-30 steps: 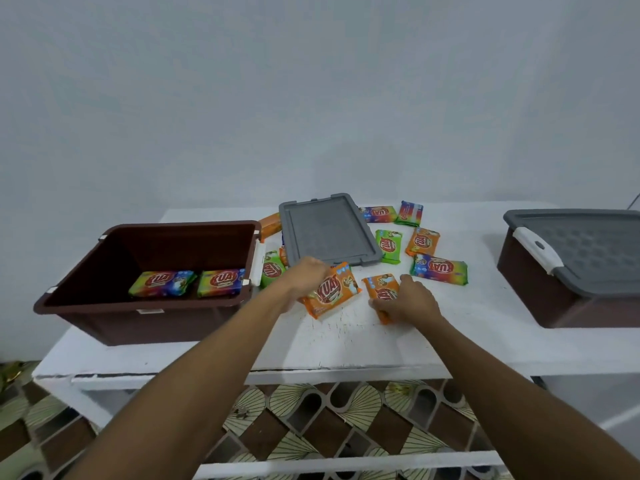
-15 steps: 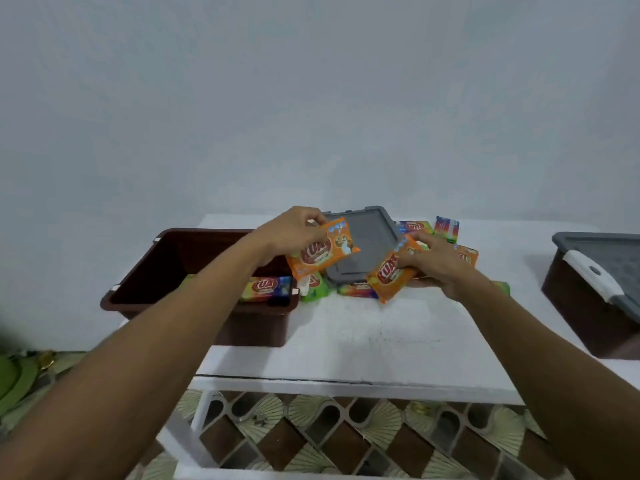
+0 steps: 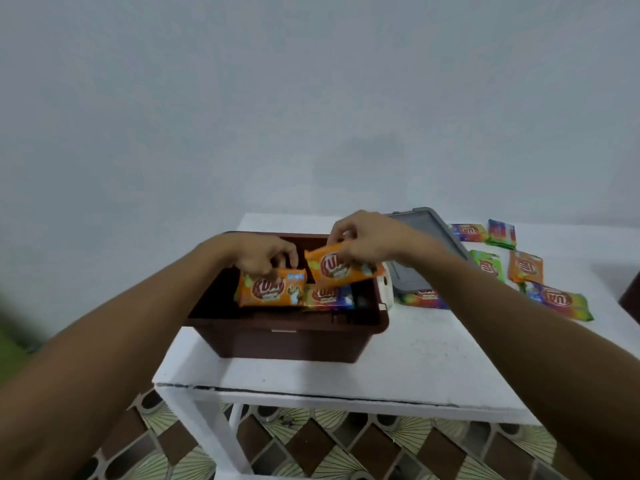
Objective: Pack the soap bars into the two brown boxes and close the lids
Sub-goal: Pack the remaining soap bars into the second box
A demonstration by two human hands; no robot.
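Pinching orange soap bars (image 3: 272, 292) by their top edges, the fingers of left hand (image 3: 261, 254) and right hand (image 3: 369, 244) hover over the brown box (image 3: 287, 323), probably to lay them flat.

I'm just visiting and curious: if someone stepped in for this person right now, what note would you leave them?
The left grip holds an orange soap bar over the open brown box; the right grip holds another orange bar beside it.
Done: a rainbow bar lies in the box.
Left: drop both, pack the loose bars from the table, fit the grey lid, then the second box.
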